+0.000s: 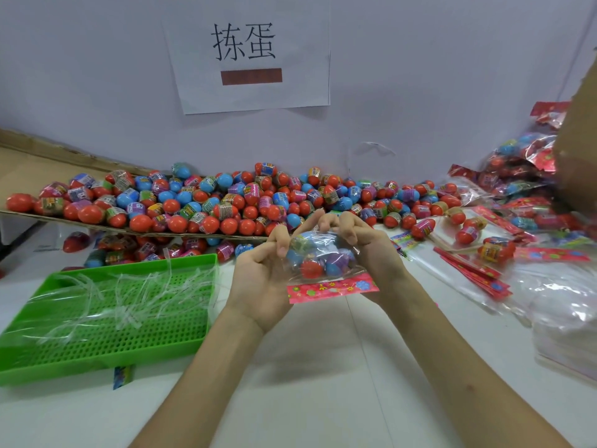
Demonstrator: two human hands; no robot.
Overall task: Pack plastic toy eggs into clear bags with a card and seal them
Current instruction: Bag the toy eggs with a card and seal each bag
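Above the white table, both hands hold a clear bag (319,255) filled with several toy eggs in blue, red and purple. A pink flowered header strip (332,288) runs along the bag's near edge. My left hand (261,279) grips the bag's left side, fingers curled at its top. My right hand (365,244) pinches the top right of the bag. A big heap of loose red, blue and pink eggs (206,198) lies behind on a cardboard sheet.
A green perforated tray (106,337) with clear plastic strips sits at the left. Empty clear bags with red headers (475,273) and a few eggs lie at the right. Packed bags (523,169) pile up at the far right beside a cardboard box (578,150).
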